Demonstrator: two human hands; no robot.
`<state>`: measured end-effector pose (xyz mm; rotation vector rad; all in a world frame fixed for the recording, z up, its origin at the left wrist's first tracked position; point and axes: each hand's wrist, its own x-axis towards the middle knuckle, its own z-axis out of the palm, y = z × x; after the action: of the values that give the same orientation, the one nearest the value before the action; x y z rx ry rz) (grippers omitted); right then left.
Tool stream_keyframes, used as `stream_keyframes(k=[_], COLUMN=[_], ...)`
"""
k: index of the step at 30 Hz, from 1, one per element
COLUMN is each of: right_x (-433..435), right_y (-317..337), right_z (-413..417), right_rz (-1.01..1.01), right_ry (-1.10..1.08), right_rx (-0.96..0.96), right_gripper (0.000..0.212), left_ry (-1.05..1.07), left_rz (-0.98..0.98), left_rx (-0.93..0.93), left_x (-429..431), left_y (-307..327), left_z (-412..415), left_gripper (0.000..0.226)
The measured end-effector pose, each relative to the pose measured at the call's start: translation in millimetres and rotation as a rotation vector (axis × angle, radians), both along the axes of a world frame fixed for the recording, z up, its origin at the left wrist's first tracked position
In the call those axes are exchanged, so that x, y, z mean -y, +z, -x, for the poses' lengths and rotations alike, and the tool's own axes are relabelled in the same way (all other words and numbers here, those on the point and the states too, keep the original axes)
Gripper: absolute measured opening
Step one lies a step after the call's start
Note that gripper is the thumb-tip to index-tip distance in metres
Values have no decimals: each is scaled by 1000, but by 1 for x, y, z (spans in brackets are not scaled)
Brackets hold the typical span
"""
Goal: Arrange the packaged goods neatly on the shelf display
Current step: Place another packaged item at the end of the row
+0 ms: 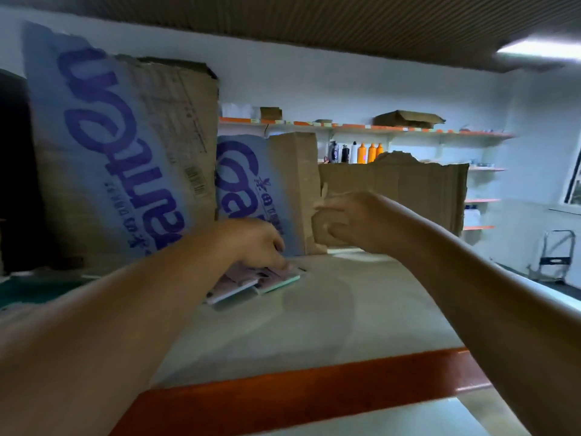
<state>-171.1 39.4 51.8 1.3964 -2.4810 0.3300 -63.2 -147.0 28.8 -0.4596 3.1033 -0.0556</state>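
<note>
**Head view: squaring flat packs at the back of the shelf**

Step in hand, as judged: the person is tidying thin flat packets (267,280) lying on the shelf (361,309), close to the cardboard cartons behind.

How to do it well:
- Packets sit fanned, one pale edge and one mint-green edge showing, askew to the orange shelf lip (314,382). Pressing down from above and nudging the edges flush, then turning the stack parallel to the lip, should line them up.
- Low, flat force is best; thin packs probably slide over each other easily.
- Printed cartons (125,171) stand right behind. A hard push back likely jams the packs under them.
- Torn brown cardboard piece (408,196) should be steadied or moved clear first so it does not tip onto the packs.

Hands:
- Left hand (257,243): fingers curled downward, tips resting on top of the packets. Looks like pressing or sliding, not lifting; whether it actually pinches one cannot be told through the blur.
- Right hand (349,221): loosely closed, fingers wrapped around the near edge of the brown cardboard, raised above the shelf, apart from the packets.
</note>
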Motion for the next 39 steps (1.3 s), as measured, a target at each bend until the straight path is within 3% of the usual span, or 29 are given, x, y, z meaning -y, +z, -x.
stream_keyframes(k=[3,7,12,16,25,32,37,39], right_x=[22,53,67,65,56,51,44,42], right_y=[1,1,-33,-40,-30,-25,-20,-20], right_z=[18,26,37,53,45,46,63,70], right_rz=[-24,-165,-80,-34,-52,134,293,380], right_ry=[149,233,329,336,490,490,389,357], right_rx=[105,31,202,292,375,309,377,468], right_gripper=[45,43,41,23,38,10,15,17], left_ry=[53,37,20,23,24,-32,-136,-162], left_rz=[-135,-197,-195,-225,-579,-661,-589,-595], left_rx=[60,44,-72,-134,-353,-432,-510,-550], left_x=[6,9,4,3,5,2,5,7], left_y=[-14,-24,-33,-32,-27,-15,-15,-18], left_z=[6,5,5,7,4,-2,-6,-5], left_gripper=[54,45,30,33,33,30,27,45])
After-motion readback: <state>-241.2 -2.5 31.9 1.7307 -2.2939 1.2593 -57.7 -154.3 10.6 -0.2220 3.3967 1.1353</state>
